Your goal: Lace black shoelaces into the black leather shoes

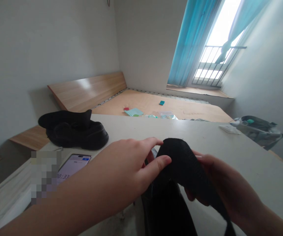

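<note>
At lower centre of the frame, the left grip (121, 170) pinches a soft, light black fabric strap (183, 167) while the right grip (220, 183) curls closed under it; its floppy band, above the black bag (166, 213), seems easiest to hold.

A fuzzy black strap (181, 164) arches over a dark bag (166, 209) (glossy-looking).

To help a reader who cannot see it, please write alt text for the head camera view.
The person's left hand and right hand hold a black fabric strap rising from a black bag above a white table. Black chunky shoes and a rectangular smartphone showing a timer lie on the table at the left.
</note>
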Demonstrator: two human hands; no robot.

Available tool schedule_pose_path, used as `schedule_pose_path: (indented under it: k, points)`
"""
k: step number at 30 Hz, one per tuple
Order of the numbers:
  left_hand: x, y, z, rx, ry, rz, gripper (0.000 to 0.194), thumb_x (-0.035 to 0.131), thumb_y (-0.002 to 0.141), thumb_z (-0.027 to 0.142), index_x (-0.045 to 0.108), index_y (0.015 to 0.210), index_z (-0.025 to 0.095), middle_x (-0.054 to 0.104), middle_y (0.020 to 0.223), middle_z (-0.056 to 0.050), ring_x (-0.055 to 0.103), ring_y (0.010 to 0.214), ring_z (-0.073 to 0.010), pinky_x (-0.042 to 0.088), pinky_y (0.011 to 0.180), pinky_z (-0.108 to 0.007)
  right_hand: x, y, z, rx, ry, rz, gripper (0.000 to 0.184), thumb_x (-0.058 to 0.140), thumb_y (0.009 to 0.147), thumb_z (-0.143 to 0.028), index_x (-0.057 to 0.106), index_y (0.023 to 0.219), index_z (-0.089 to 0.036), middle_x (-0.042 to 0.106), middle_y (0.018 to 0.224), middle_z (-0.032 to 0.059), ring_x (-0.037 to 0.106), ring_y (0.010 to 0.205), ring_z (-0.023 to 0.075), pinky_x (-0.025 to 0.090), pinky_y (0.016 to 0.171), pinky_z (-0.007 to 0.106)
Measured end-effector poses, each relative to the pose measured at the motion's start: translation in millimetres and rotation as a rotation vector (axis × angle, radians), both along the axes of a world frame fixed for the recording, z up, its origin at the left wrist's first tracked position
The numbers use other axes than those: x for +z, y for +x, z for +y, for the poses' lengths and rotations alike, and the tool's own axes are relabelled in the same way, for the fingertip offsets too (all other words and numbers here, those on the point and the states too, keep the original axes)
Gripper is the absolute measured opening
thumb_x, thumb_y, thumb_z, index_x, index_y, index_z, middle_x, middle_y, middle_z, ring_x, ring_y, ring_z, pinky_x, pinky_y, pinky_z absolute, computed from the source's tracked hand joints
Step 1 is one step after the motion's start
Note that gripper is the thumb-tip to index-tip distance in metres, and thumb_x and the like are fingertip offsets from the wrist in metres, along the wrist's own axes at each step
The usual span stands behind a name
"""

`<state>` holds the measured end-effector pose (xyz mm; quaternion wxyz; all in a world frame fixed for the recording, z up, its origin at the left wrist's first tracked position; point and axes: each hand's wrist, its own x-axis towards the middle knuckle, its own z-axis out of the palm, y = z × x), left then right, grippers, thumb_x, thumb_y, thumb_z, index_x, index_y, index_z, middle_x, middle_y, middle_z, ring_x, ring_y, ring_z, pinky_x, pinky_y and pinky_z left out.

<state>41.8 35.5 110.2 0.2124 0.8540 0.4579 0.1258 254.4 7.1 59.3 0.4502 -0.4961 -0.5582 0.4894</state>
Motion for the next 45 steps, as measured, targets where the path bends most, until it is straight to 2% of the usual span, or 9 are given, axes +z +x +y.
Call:
schedule_pose_path:
  k: [3,6,14,19,23,28,32,38,45]
  points:
    - [-4.4,-2.0,4.4,0.056,0.011,-0.031,0.056,0.04,0.095,0.052,0.04,0.146,0.029,0.073,0.096,-0.001,0.065,0.086,-0.0231,0.046,0.071,-0.033,-8.3,0.2,-1.3,-0.055,-0.193,0.129,0.024,0.064,0.075,-0.044,0.073,0.086,-0.024,0.067,0.065,0.0015,0.06,0.053,0.0162,0.055,0.054,0.028]
    - [-9.2,-4.0,11.1,0.1,0.053,-0.055,0.063,0.046,0.093,0.041,0.028,0.151,0.026,0.07,0.105,-0.002,0.064,0.086,-0.0218,0.047,0.072,-0.033,-13.9,1.3,0.5,-0.099,-0.173,-0.028,0.029,0.07,0.07,-0.049,0.062,0.069,-0.021,0.052,0.052,-0.0032,0.047,0.043,0.0109,0.036,0.036,0.019]
    - [-10.7,-2.9,16.4,0.091,0.089,-0.139,0.041,0.05,0.088,0.027,0.051,0.129,0.022,0.066,0.095,-0.002,0.06,0.067,-0.0147,0.047,0.063,-0.03,-17.2,-1.0,2.1,0.08,-0.123,-0.213,0.047,0.069,0.077,-0.052,0.037,0.063,-0.021,0.034,0.052,-0.0082,0.03,0.047,0.0068,0.021,0.041,0.018]
    - [-11.8,-3.1,13.3,0.094,0.145,-0.151,0.053,0.05,0.089,0.03,0.042,0.141,0.025,0.063,0.113,-0.004,0.062,0.077,-0.0163,0.049,0.069,-0.031,-19.8,-0.5,1.7,0.104,-0.119,-0.144,0.036,0.064,0.083,-0.055,0.053,0.087,-0.021,0.061,0.067,-0.0018,0.053,0.059,0.0133,0.042,0.05,0.023]
    - [-9.2,-5.7,15.1,0.18,0.192,-0.069,0.065,0.048,0.09,0.042,0.032,0.149,0.021,0.051,0.135,-0.012,0.061,0.094,-0.0237,0.049,0.08,-0.039,-19.9,-0.1,1.1,0.047,-0.117,-0.058,0.039,0.066,0.081,-0.058,0.054,0.09,-0.022,0.063,0.067,-0.0023,0.061,0.061,0.0157,0.048,0.052,0.024]
    - [-2.6,-4.7,15.5,0.091,0.025,-0.078,0.038,0.046,0.092,0.046,0.063,0.114,0.02,0.068,0.082,-0.003,0.061,0.068,-0.0192,0.045,0.058,-0.031,-17.4,-1.7,1.2,-0.009,-0.118,0.055,0.04,0.067,0.08,-0.058,0.052,0.096,-0.025,0.065,0.066,-0.003,0.06,0.052,0.0141,0.046,0.045,0.021]
    - [0.0,-0.8,8.0,0.023,0.05,-0.223,0.029,0.05,0.091,0.035,0.062,0.069,0.02,0.062,0.061,0.002,0.056,0.055,-0.0139,0.037,0.046,-0.026,-23.8,0.9,3.4,-0.109,0.107,-0.063,0.031,0.061,0.088,-0.05,0.049,0.103,-0.027,0.069,0.088,0.0023,0.067,0.072,0.0188,0.055,0.06,0.028]
    - [-1.6,2.1,3.8,0.047,0.085,-0.407,0.013,0.055,0.087,0.025,0.064,0.077,0.024,0.065,0.058,0.008,0.056,0.047,-0.0094,0.035,0.039,-0.022,-37.6,0.3,-1.3,-0.313,0.624,-0.44,0.036,0.065,0.087,-0.028,0.039,0.111,-0.029,0.054,0.1,0.0043,0.058,0.081,0.0198,0.054,0.066,0.032]
    - [4.3,3.7,0.8,0.012,-0.055,-0.61,0.012,0.055,0.088,0.017,0.059,0.079,0.024,0.062,0.054,0.01,0.059,0.05,-0.0075,0.043,0.041,-0.017,-31.5,-0.1,-2.3,-0.296,0.831,-0.509,0.036,0.055,0.089,-0.011,0.039,0.115,-0.031,0.047,0.112,0.0046,0.057,0.092,0.0195,0.05,0.074,0.032]
